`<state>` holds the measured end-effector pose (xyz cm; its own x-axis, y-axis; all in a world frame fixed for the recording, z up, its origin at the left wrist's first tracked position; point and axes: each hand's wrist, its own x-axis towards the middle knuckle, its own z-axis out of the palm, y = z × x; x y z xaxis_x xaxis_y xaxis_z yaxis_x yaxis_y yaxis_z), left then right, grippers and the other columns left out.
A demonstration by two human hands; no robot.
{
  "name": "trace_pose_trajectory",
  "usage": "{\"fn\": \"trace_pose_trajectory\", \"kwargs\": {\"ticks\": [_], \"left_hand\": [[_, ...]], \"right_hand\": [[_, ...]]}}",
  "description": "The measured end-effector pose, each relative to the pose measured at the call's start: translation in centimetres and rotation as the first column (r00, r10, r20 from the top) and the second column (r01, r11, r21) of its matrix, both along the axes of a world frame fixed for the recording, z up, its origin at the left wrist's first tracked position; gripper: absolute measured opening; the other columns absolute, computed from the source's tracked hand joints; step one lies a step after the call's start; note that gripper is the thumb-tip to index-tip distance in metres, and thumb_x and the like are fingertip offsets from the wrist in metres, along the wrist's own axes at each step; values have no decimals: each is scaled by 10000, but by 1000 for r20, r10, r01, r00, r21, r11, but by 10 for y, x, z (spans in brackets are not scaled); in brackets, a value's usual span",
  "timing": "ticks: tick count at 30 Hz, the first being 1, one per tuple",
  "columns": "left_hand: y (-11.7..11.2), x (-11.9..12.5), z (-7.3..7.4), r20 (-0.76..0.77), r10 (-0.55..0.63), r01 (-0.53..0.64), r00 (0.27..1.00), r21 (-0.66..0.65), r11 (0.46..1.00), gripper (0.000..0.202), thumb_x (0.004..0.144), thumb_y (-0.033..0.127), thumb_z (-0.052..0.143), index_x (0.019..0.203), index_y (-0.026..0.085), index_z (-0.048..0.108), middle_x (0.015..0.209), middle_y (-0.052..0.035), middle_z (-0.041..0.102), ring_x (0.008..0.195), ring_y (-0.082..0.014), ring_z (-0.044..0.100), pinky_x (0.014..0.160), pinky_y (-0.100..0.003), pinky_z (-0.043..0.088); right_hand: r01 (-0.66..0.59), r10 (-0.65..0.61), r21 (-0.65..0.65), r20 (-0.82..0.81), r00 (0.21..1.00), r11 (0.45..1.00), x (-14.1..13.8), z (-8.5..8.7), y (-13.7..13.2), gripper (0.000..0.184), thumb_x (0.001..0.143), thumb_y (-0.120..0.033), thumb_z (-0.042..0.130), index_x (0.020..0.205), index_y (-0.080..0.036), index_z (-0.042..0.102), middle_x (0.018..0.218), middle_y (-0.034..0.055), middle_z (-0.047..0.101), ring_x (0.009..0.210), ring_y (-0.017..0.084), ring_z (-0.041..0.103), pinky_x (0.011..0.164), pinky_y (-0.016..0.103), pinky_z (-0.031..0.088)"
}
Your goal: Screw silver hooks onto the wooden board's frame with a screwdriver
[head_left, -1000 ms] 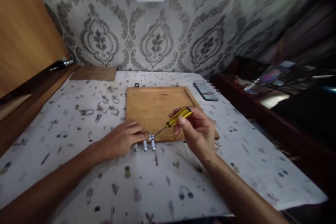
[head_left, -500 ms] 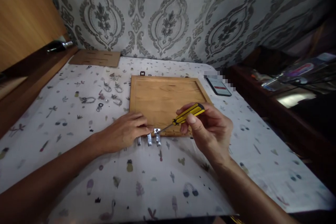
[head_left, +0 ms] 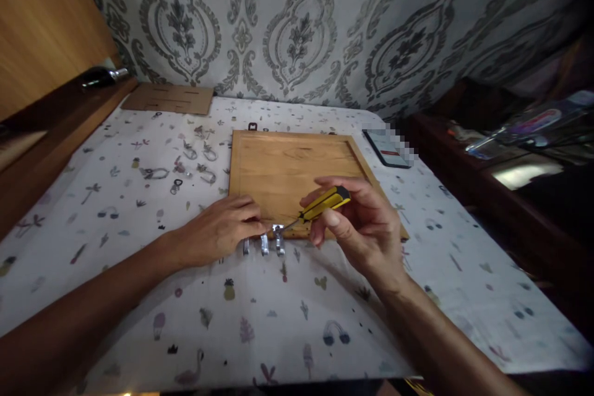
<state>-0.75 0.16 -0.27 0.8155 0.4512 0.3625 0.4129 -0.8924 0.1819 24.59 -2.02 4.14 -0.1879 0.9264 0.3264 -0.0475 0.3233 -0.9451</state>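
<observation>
A framed wooden board lies on the patterned tablecloth, with several silver metal hooks along its near edge. My left hand rests on the board's near left corner, fingers curled and pressed together by the hooks. What is under those fingertips, if anything, is hidden. In my right hand is a yellow and black screwdriver, held by the handle between thumb and fingers. Its thin shaft slants down left, and the tip meets the plate of the rightmost hook.
Several small metal rings with clasps lie left of the board. A slotted piece of cardboard is at the back left. On the right, a phone rests on the tablecloth. A clear plastic bottle lies beyond the table's right side.
My right hand and the screwdriver handle have shifted slightly left, the tip staying at the hook. My left hand keeps its place on the board.
</observation>
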Motion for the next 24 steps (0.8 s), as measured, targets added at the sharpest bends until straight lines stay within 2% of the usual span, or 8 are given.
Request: {"fn": "trace_pose_trajectory", "kwargs": {"ticks": [2,4,8,12,16,18,21,24], "left_hand": [[0,0,-1,-7,7,-7,1000,11,1000,361,1089,75,395,1175,175,731,916,-55,650,870,-192,587,749,-301,484],[1,1,-2,-6,5,-5,1000,16,1000,366,1085,71,399,1211,184,724,931,-57,659,873,-194,588,749,-303,483],[1,1,-5,28,-5,5,1000,-1,1000,395,1081,56,405,1308,206,692,991,-63,686,924,-200,601,803,-316,489],[0,1,-4,34,-11,11,999,-11,1000,374,1075,58,434,1315,194,686,988,-57,689,919,-208,595,793,-319,470],[0,1,1,-9,-3,3,1000,-6,1000,354,1061,41,429,1234,170,710,970,-61,676,918,-211,586,787,-316,461],[0,1,3,-28,-4,4,1000,-3,1000,350,1056,36,425,1203,162,716,954,-61,671,914,-214,583,784,-318,463],[0,1,4,-23,-12,12,1000,-10,1000,366,1057,30,413,1232,157,707,964,-65,676,925,-216,587,794,-320,474],[0,1,3,-8,-15,15,1000,-28,1000,405,1062,21,386,1279,166,695,985,-67,685,936,-210,591,811,-316,484]], "right_hand": [[-37,38,-8,29,999,999,0,1,0,294,891,-483,820,1031,-237,739,842,25,792,493,123,695,473,253,629],[-57,58,-3,47,997,998,0,1,0,243,903,-456,813,943,-222,764,858,41,789,472,115,680,452,251,622],[-17,16,51,17,1000,999,-1,-1,-1,228,829,-401,891,875,-224,754,990,49,806,424,74,627,366,211,561],[-33,34,32,-35,999,999,0,-2,-1,197,830,-324,901,833,-233,726,905,17,825,443,72,636,414,195,579],[-82,81,-14,-49,995,997,1,-2,0,253,873,-390,860,1087,-277,784,938,33,837,526,109,704,486,230,624],[-97,96,-22,-36,995,995,2,-1,0,263,901,-411,830,1127,-281,796,946,42,835,530,115,709,489,240,627],[-57,57,31,-1,998,998,2,-1,1,168,875,-382,857,964,-249,806,951,43,825,457,88,651,425,229,592],[-13,13,87,-6,1000,996,0,-2,1,207,823,-344,904,846,-236,729,959,33,828,436,76,602,355,206,535]]}}
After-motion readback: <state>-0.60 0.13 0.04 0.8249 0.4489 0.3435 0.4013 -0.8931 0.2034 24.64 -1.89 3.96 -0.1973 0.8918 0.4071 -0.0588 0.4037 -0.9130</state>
